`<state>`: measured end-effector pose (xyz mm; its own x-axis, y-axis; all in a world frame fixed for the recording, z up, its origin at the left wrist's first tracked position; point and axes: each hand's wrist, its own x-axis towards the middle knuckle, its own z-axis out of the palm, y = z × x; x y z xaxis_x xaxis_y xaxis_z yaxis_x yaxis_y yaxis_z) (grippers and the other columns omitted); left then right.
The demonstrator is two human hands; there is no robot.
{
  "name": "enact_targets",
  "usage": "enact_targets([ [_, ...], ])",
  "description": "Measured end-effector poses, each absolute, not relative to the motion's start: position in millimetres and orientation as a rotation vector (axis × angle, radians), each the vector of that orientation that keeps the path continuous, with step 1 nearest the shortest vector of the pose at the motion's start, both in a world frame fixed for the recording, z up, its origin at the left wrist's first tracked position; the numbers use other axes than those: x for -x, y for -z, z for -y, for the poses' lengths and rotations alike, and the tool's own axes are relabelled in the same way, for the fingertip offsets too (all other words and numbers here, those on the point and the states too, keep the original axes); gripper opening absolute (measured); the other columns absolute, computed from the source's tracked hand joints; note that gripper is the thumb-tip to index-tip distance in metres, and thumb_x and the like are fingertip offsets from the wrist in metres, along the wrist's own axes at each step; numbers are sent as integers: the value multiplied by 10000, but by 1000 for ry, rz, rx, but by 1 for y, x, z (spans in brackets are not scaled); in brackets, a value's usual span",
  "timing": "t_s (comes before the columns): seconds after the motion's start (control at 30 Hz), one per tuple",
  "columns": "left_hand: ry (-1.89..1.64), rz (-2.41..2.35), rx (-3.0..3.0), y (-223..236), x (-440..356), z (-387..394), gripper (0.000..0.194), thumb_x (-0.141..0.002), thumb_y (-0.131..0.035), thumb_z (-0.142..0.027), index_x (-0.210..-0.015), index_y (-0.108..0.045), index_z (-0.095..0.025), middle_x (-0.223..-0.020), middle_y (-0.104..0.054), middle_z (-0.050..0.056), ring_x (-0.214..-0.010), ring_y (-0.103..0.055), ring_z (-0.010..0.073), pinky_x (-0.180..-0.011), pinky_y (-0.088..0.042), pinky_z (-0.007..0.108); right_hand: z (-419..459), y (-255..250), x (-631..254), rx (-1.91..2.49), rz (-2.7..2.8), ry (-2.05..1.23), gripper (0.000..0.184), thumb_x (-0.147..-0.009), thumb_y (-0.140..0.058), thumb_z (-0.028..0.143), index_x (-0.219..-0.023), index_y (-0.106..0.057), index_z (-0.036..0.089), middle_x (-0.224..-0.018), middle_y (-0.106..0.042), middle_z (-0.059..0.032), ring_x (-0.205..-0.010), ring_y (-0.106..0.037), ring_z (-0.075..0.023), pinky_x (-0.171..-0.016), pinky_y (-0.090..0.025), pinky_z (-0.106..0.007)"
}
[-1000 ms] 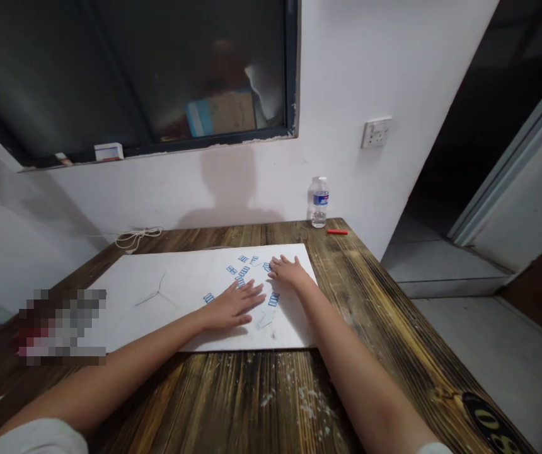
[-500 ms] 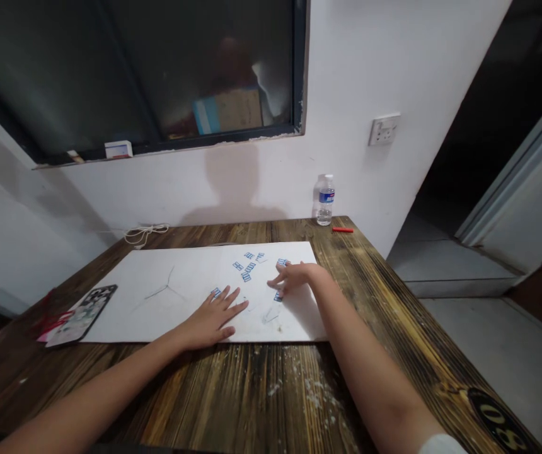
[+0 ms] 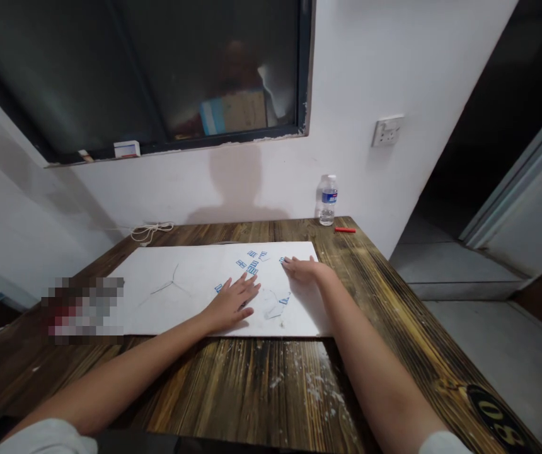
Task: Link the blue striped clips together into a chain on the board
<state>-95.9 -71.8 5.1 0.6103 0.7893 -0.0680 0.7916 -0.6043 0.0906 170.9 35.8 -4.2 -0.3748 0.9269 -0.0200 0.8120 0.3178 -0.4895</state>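
A large white sheet (image 3: 186,302) lies flat on the wooden table (image 3: 261,391). Several small blue-and-white paper pieces (image 3: 251,266) are scattered on its right half. My left hand (image 3: 232,304) rests flat on the sheet with fingers spread, one piece showing at its left edge. My right hand (image 3: 306,269) lies palm down on the sheet's far right part, fingers stretched toward the pieces, a piece at its fingertips. Another blue piece (image 3: 284,300) lies between my two hands, beside faint pencil outlines.
A water bottle (image 3: 327,200) and a red pen (image 3: 345,230) stand at the table's far right corner. A white cord (image 3: 150,231) lies at the back left. A blurred object (image 3: 84,309) sits left of the sheet. An open doorway is on the right.
My right hand went from a pinching pose near the middle piece to lying flat further back. My left hand slid slightly forward on the sheet. The camera shifted a little.
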Motion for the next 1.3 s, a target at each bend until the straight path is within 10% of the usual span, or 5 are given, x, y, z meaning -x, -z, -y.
enact_targets([
  [0.47,93,-1045,-2825,-4,75,88,821,-836,-323,-741,-1516,-96,-341,-1587,-102,58,-1448,-50,360,-1118,-30,604,-29,7,-161,1483,2782,-728,1170,-603,-733,641,-1521,-100,285,-1599,30,-90,-1450,76,-341,-1093,-7,-668],
  [0.87,8,-1375,-2804,5,74,99,801,-794,-393,-760,-1472,-311,-341,-1564,-219,98,-1408,-173,432,-1074,-133,648,-39,11,-160,1472,2665,-687,622,-858,-561,471,-1434,-362,346,-1591,-140,-63,-1453,-87,-311,-1089,-125,-642],
  [1.3,68,-802,-2877,-6,73,94,820,-794,-388,-764,-1495,-175,-395,-1587,-107,36,-1440,-66,389,-1096,9,646,-30,6,-171,1412,2724,-741,1211,-548,-776,617,-1520,-139,275,-1600,23,-93,-1459,49,-300,-1153,-5,-533],
])
